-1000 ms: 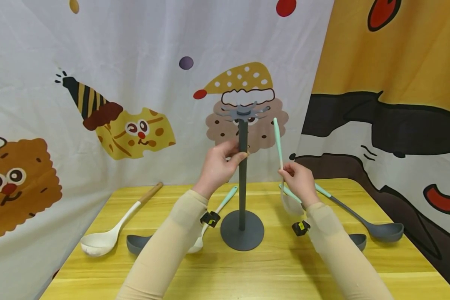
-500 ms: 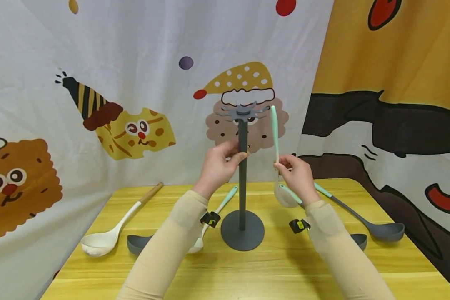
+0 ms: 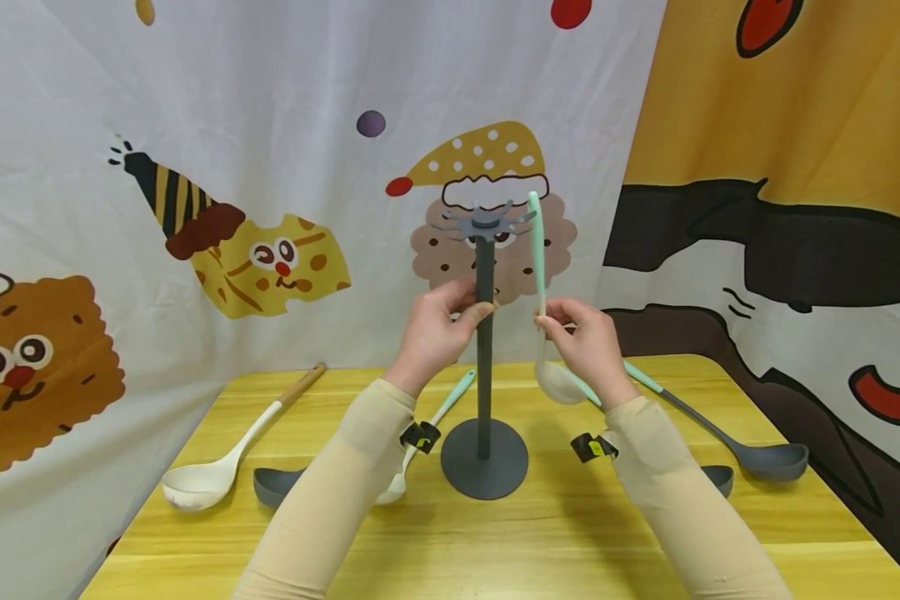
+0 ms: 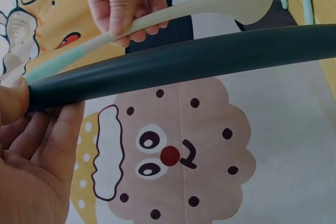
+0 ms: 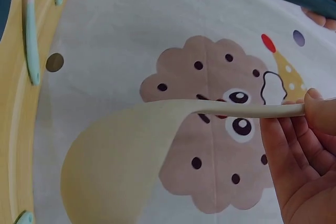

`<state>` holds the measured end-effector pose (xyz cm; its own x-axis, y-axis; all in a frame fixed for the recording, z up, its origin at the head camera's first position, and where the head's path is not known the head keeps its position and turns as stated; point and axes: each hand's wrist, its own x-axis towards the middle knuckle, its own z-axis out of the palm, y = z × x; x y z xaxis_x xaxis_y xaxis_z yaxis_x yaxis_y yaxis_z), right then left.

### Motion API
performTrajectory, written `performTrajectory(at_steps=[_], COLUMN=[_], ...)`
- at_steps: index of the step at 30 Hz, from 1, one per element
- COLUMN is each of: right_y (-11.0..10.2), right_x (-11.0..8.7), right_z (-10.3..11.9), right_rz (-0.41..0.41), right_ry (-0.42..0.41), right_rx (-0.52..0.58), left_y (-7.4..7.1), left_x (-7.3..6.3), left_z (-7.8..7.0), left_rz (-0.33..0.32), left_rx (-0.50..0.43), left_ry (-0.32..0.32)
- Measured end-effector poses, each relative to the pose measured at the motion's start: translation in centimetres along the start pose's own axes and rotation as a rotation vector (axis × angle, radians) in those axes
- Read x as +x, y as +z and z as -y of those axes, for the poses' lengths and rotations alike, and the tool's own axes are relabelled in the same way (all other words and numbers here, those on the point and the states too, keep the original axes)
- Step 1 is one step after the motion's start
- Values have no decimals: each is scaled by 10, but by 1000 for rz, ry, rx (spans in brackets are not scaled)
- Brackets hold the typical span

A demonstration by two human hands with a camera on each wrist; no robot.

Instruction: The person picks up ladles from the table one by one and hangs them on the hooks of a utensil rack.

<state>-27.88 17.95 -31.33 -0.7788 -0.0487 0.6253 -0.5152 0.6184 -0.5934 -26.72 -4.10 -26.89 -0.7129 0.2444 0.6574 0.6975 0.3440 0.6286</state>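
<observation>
My left hand (image 3: 437,337) grips the dark grey post (image 3: 484,375) of an upright utensil stand about halfway up. My right hand (image 3: 588,346) pinches the cream-white shaft of a ladle with a mint-green handle (image 3: 537,250). The ladle is held nearly upright, its bowl (image 3: 558,383) hanging low. Its handle tip stands at the right side of the stand's ring of hooks (image 3: 486,222); whether it touches a hook cannot be told. In the right wrist view, thumb and fingers hold the ladle's shaft (image 5: 247,110). Up close, the left wrist view has the post (image 4: 184,69) crossing the left palm.
On the wooden table (image 3: 450,550) lie a white ladle with a wooden handle (image 3: 198,486), a grey ladle (image 3: 276,486), a white-and-mint utensil (image 3: 453,398) and a grey ladle with a mint handle (image 3: 772,462). Another grey bowl (image 3: 718,479) is partly behind the right forearm. A printed cloth (image 3: 285,83) hangs behind.
My right hand has carried the ladle up and to the left, bringing its handle tip to the hook ring. My left hand keeps its place on the post.
</observation>
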Motion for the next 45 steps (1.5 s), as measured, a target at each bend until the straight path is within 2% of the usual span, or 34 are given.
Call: performTrajectory(at_steps=[6, 12, 32, 45], right_y=[0, 1, 4, 4], right_x=[2, 3, 4, -3], right_z=[9, 12, 14, 16], right_rz=[-5, 4, 57, 117], right_ry=[-39, -41, -61, -63], right_rx=[12, 23, 20, 39], left_y=[-1, -1, 0, 1], left_x=[1, 1, -1, -2], left_z=[1, 2, 2, 0], left_rz=[-4, 1, 0, 8], left_rx=[-3, -6, 6, 2], left_ry=[15, 25, 8, -14])
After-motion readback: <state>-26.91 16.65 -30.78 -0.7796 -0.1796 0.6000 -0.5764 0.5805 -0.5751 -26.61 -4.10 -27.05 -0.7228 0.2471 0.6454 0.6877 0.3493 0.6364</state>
